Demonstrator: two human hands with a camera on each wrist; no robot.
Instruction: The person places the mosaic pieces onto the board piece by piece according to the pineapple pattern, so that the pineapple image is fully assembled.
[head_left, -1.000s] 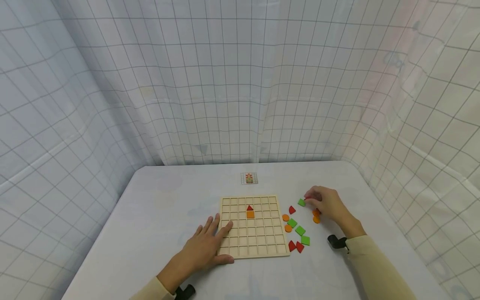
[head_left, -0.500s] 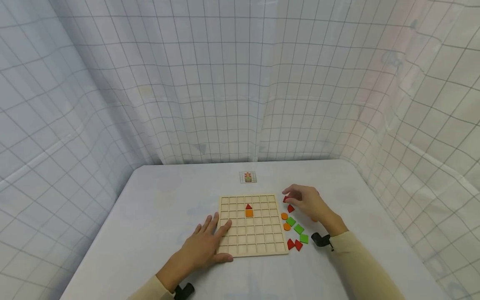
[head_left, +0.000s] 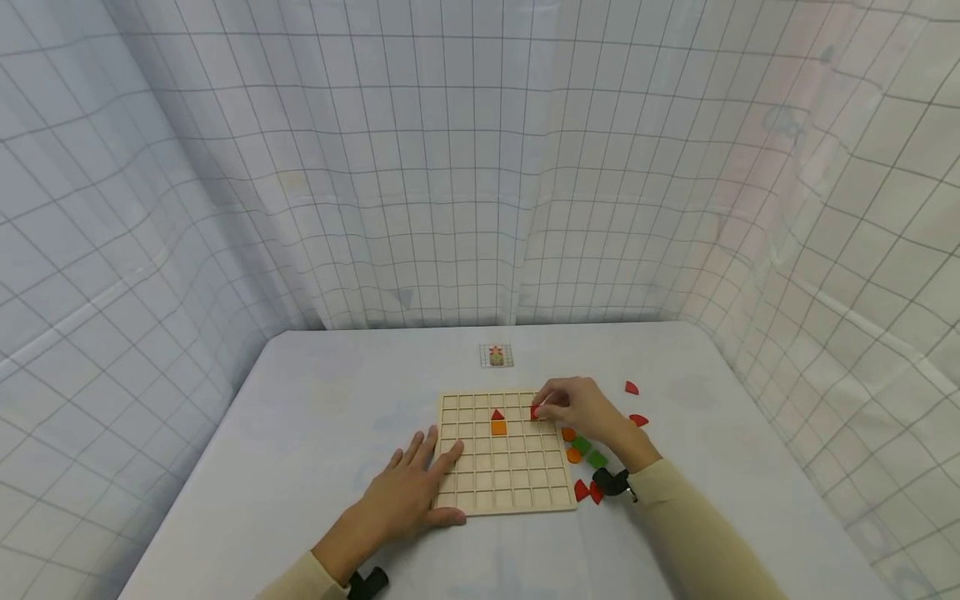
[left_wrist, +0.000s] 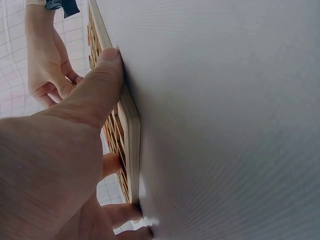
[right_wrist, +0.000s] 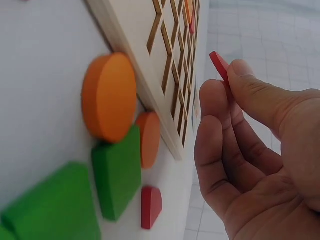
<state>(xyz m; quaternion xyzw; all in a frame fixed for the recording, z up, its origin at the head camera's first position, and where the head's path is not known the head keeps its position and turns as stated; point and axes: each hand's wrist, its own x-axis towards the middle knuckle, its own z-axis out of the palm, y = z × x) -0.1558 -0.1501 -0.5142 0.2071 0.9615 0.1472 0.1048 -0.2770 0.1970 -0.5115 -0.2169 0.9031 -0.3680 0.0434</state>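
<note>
My left hand (head_left: 411, 493) lies spread over the left edge of a wooden grid board (head_left: 517, 483), its thumb along the near edge. In the left wrist view the thumb (left_wrist: 102, 82) presses against the board's side. My right hand (head_left: 588, 414) is over the board's upper right part, pinching a red piece (head_left: 534, 412) between thumb and fingertips. The right wrist view shows this thin red piece (right_wrist: 219, 66) held clear above the grid. An orange square (head_left: 498, 427) sits in a board cell, with a red triangle (head_left: 498, 414) in the cell just beyond it.
Beside the board's right edge lie orange discs (head_left: 574, 456), green squares (head_left: 597, 459) and red wedge pieces (head_left: 581, 490). Another red wedge (head_left: 632, 387) lies farther back. A small gridded picture card (head_left: 497, 356) lies behind the board. White gridded curtains (head_left: 420, 208) surround the table.
My right hand has moved left from the loose pieces to over the board, carrying the red piece. My left hand has stayed on the board's edge.
</note>
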